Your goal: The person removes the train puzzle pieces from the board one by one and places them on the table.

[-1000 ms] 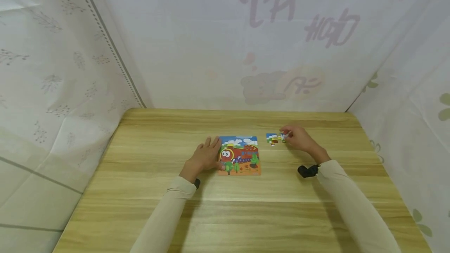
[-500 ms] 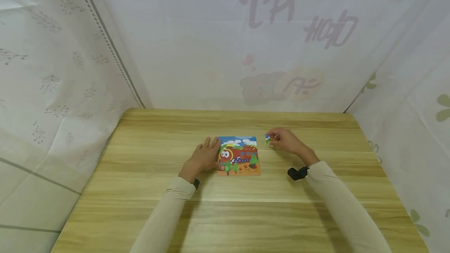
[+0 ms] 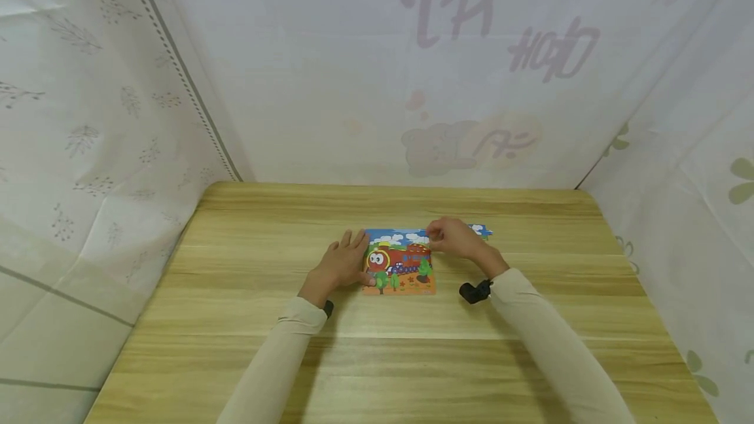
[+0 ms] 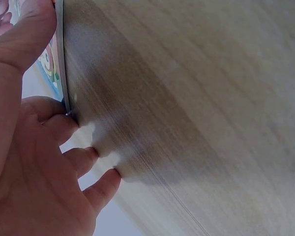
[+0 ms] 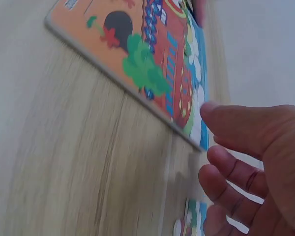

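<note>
A square picture puzzle [image 3: 403, 267] of a red train lies on the wooden table. My left hand [image 3: 341, 264] rests along its left edge, fingers spread, thumb over the lower left part. In the left wrist view, the fingertips [image 4: 108, 184] of that hand touch the tabletop beside the puzzle's edge. My right hand [image 3: 456, 237] is at the puzzle's upper right corner. The right wrist view shows its thumb [image 5: 236, 118] by that corner and the other fingers loosely bent, with nothing visible between them. Loose puzzle pieces [image 3: 478, 230] lie just right of the puzzle, partly hidden by this hand.
The wooden table [image 3: 377, 358] extends around the puzzle on all sides. A pale printed cloth [image 3: 330, 84] hangs behind its back edge, with more cloth at left and right. Black wrist devices [image 3: 474, 291] sit at both wrists.
My right hand has moved left from the loose pieces to the puzzle's upper right corner, uncovering pieces on the right. The left hand and the puzzle have stayed in place.
</note>
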A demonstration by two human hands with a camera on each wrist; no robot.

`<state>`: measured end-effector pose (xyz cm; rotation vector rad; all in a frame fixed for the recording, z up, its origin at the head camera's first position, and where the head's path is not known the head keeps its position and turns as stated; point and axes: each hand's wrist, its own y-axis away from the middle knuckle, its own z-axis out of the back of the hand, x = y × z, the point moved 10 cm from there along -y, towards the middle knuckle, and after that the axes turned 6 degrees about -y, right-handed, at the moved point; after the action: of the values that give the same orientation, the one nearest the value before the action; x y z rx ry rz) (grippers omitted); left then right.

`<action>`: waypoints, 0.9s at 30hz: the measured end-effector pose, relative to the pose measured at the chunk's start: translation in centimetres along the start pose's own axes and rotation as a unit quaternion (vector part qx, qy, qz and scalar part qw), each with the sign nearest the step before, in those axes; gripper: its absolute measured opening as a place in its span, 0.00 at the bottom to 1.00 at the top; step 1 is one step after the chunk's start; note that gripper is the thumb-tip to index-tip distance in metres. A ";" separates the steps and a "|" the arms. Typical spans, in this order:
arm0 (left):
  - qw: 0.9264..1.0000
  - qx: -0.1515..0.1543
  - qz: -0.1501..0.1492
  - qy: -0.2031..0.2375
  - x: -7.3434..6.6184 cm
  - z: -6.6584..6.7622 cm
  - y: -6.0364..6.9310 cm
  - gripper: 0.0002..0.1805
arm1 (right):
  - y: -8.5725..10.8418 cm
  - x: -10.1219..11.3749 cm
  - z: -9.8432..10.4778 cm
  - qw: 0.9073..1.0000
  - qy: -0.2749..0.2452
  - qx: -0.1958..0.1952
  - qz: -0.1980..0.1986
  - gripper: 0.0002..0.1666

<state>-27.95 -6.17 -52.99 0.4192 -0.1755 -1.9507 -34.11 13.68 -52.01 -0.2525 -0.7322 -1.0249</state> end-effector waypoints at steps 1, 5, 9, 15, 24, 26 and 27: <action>1.000 0.000 0.000 0.000 0.0 0.0 0.0 0.58 | -0.2 0.1 -0.2 1.000 0.005 0.004 -0.005 0.18; 1.000 0.003 -0.001 -0.003 0.1 -0.2 0.0 0.58 | -0.8 0.5 -1.0 0.999 0.032 0.027 -0.024 0.21; 1.000 0.004 -0.003 -0.007 0.1 -0.3 -0.1 0.58 | -1.0 0.9 -1.7 0.996 0.059 0.051 -0.043 0.25; 1.000 -0.001 -0.002 0.001 0.2 -0.2 -0.1 0.58 | -1.2 1.5 -2.0 0.995 0.071 0.063 -0.040 0.27; 1.000 0.004 -0.001 -0.008 0.1 -0.3 -0.2 0.58 | -1.3 1.2 -1.9 0.996 0.064 0.045 -0.041 0.24; 1.000 0.005 0.000 -0.008 0.1 -0.3 -0.2 0.58 | -1.4 1.2 -1.9 0.996 0.064 0.040 -0.039 0.24; 1.000 0.005 0.001 -0.007 0.1 -0.4 -0.1 0.58 | -1.4 1.2 -1.9 0.997 0.065 0.037 -0.035 0.24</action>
<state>-27.99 -6.21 -53.39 0.4123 -0.1956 -1.9524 -34.09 11.15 -52.79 -0.0947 -0.6633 -1.0686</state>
